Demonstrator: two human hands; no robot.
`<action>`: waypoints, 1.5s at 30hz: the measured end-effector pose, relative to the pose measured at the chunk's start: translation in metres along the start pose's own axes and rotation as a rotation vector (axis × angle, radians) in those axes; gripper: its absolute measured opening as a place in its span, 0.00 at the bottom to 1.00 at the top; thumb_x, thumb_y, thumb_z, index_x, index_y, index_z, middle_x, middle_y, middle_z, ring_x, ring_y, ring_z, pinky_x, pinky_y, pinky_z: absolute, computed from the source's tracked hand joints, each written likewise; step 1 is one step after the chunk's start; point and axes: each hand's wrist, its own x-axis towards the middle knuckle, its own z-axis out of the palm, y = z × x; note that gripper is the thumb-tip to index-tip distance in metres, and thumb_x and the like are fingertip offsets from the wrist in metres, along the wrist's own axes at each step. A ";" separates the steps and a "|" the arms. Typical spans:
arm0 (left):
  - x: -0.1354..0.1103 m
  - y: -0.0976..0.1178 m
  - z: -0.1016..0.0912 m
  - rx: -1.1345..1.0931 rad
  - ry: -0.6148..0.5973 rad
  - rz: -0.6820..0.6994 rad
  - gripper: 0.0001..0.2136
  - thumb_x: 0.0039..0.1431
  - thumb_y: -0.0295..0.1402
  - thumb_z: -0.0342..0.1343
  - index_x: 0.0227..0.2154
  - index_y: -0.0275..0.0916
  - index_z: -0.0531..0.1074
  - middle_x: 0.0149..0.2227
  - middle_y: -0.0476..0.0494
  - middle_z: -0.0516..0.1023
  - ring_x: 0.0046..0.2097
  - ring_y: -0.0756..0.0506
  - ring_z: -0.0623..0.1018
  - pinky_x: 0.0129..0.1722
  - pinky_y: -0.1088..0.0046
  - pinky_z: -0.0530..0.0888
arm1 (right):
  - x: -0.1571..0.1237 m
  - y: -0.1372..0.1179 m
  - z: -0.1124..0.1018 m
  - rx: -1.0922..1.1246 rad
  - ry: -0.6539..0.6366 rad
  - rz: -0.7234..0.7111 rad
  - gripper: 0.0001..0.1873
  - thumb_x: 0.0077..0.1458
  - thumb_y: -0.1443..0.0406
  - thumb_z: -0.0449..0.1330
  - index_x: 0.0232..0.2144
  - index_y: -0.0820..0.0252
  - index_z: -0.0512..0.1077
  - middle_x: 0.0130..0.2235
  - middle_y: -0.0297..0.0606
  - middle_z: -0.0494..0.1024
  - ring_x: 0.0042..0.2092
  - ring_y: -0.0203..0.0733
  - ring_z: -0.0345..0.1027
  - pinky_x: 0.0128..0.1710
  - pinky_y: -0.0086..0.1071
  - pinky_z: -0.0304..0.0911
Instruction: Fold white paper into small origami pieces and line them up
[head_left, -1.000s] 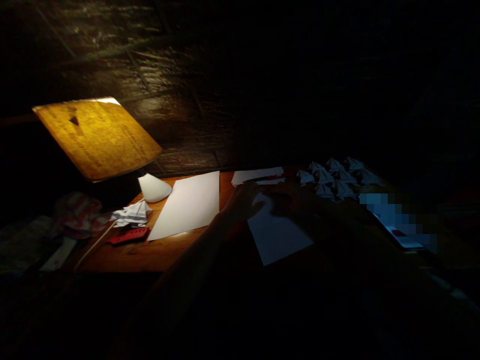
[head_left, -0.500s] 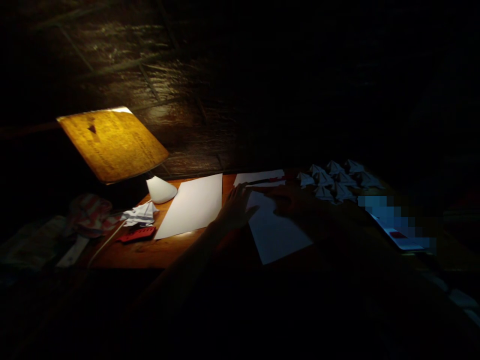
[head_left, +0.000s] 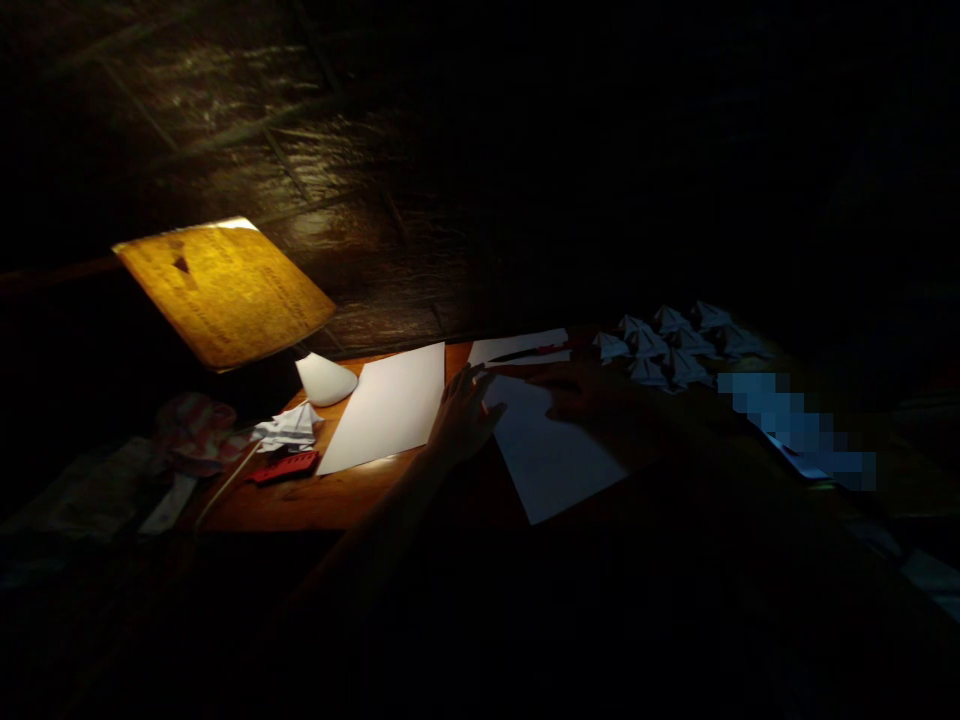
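A white sheet of paper (head_left: 551, 460) lies slanted on the wooden table in front of me, its right part in shadow. At its upper left edge is my left hand (head_left: 459, 412), fingers stretched forward and thumb apart. My right hand (head_left: 576, 390) is over the sheet's upper right edge, dark but with fingers and thumb spread. Neither hand visibly grips anything. Just beyond them, a long thin dark tool with red parts (head_left: 551, 349) lies across another piece of white paper (head_left: 491, 349); its kind is unclear. To the left is a larger blank sheet (head_left: 394, 405).
Several folded paper shapes (head_left: 646, 340) stand at the back right. Nearer is a lit, pixelated device (head_left: 795, 450). On the left are a lamp with a yellow shade (head_left: 225, 290), its white base (head_left: 324, 381), a folded paper piece (head_left: 289, 428), a red object (head_left: 286, 466) and cloth (head_left: 193, 430).
The view has shifted slightly. My right hand's fingers have drawn back a little to the right, away from my left hand. The sheet stays nearly in place.
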 end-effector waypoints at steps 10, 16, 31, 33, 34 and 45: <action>0.000 -0.001 0.000 -0.022 -0.081 0.044 0.28 0.62 0.40 0.61 0.65 0.44 0.65 0.66 0.34 0.65 0.68 0.28 0.66 0.68 0.42 0.63 | 0.000 0.002 0.001 -0.027 -0.004 -0.036 0.35 0.51 0.57 0.71 0.62 0.50 0.75 0.64 0.44 0.76 0.63 0.59 0.71 0.65 0.54 0.63; -0.001 0.003 -0.002 -0.007 -0.115 0.011 0.28 0.62 0.39 0.61 0.64 0.41 0.65 0.65 0.30 0.65 0.67 0.26 0.66 0.66 0.39 0.65 | 0.001 0.000 -0.001 -0.010 -0.033 -0.049 0.34 0.51 0.59 0.72 0.61 0.48 0.76 0.64 0.42 0.76 0.62 0.60 0.70 0.65 0.56 0.62; -0.009 0.008 -0.002 -0.020 -0.148 0.005 0.26 0.64 0.37 0.61 0.62 0.43 0.62 0.65 0.32 0.63 0.68 0.28 0.66 0.66 0.39 0.67 | 0.002 0.001 -0.001 -0.014 -0.040 -0.086 0.31 0.53 0.56 0.70 0.60 0.51 0.77 0.61 0.43 0.78 0.60 0.55 0.73 0.62 0.49 0.66; -0.010 0.009 -0.002 -0.003 -0.159 0.001 0.25 0.64 0.37 0.60 0.62 0.43 0.61 0.65 0.32 0.63 0.67 0.28 0.67 0.66 0.39 0.68 | 0.002 0.001 -0.001 -0.023 -0.043 -0.087 0.31 0.52 0.56 0.70 0.59 0.52 0.78 0.60 0.43 0.78 0.60 0.57 0.73 0.63 0.51 0.65; -0.010 0.009 -0.001 0.001 -0.161 -0.004 0.25 0.64 0.37 0.60 0.62 0.43 0.61 0.65 0.32 0.62 0.67 0.28 0.67 0.66 0.40 0.68 | 0.002 0.000 -0.001 -0.029 -0.048 -0.082 0.31 0.52 0.56 0.70 0.59 0.51 0.78 0.60 0.42 0.78 0.60 0.57 0.72 0.63 0.51 0.65; -0.010 0.011 -0.001 -0.027 -0.191 -0.034 0.21 0.65 0.36 0.58 0.58 0.40 0.62 0.65 0.30 0.63 0.67 0.30 0.68 0.66 0.42 0.68 | 0.002 0.003 0.000 -0.059 -0.048 -0.078 0.32 0.51 0.55 0.70 0.59 0.51 0.77 0.60 0.43 0.78 0.59 0.57 0.73 0.61 0.50 0.66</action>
